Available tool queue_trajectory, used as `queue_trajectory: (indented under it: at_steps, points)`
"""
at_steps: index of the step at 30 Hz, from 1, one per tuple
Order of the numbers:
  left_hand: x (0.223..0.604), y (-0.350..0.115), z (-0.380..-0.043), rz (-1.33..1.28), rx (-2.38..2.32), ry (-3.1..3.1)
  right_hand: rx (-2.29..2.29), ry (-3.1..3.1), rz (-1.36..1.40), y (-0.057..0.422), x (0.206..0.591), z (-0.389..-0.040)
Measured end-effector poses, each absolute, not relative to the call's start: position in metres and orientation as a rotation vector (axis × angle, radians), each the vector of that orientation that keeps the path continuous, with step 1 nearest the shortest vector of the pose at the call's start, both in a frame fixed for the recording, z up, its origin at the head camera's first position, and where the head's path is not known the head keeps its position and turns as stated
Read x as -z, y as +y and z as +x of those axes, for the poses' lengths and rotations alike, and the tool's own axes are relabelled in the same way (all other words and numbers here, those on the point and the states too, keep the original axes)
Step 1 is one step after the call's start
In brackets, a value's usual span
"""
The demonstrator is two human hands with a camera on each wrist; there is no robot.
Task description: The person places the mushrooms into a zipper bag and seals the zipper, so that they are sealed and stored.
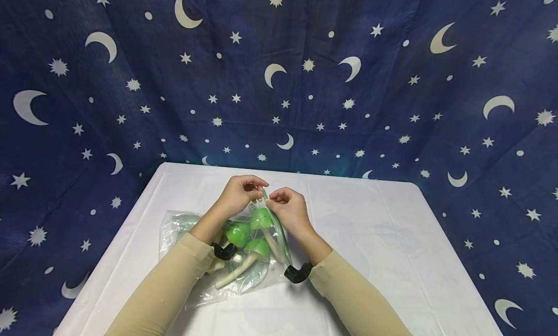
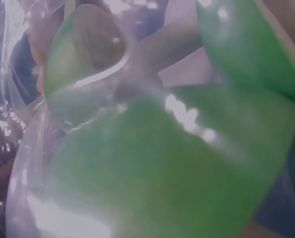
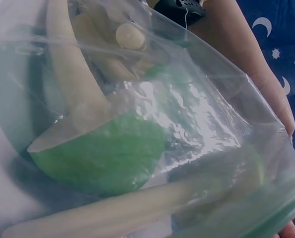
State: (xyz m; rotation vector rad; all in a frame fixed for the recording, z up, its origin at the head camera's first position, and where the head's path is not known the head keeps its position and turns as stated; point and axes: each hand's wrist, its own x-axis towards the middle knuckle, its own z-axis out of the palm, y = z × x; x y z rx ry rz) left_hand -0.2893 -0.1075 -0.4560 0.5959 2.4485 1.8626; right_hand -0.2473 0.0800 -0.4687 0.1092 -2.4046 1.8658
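A clear plastic bag (image 1: 231, 292) with a green band along its right-hand edge (image 1: 279, 229) lies on the table. Inside are several toy-like mushrooms with green caps (image 1: 260, 219) and long cream stems (image 1: 237, 273). At the far end of that edge, my left hand (image 1: 241, 194) pinches the bag between thumb and fingers. Just to the right, my right hand (image 1: 291, 210) pinches the same edge, the two sets of fingertips close together. Green caps (image 2: 172, 158) behind shiny film fill the left wrist view. The right wrist view shows a cap (image 3: 103, 153) and stems through the plastic.
A white cloth covers the table (image 1: 370, 249). Behind and around it hangs a dark blue curtain (image 1: 305, 108) with moons and stars. Black wrist cameras (image 1: 298, 273) sit on both wrists, low over the bag and table.
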Motion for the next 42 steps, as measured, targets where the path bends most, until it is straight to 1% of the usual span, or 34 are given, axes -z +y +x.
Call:
queue_trajectory:
  at_steps: [42]
  points:
    - [0.446,-0.117,-0.284,0.545,-1.878,2.479,-1.887,-2.422,0.143,0.080,0.468,-0.236]
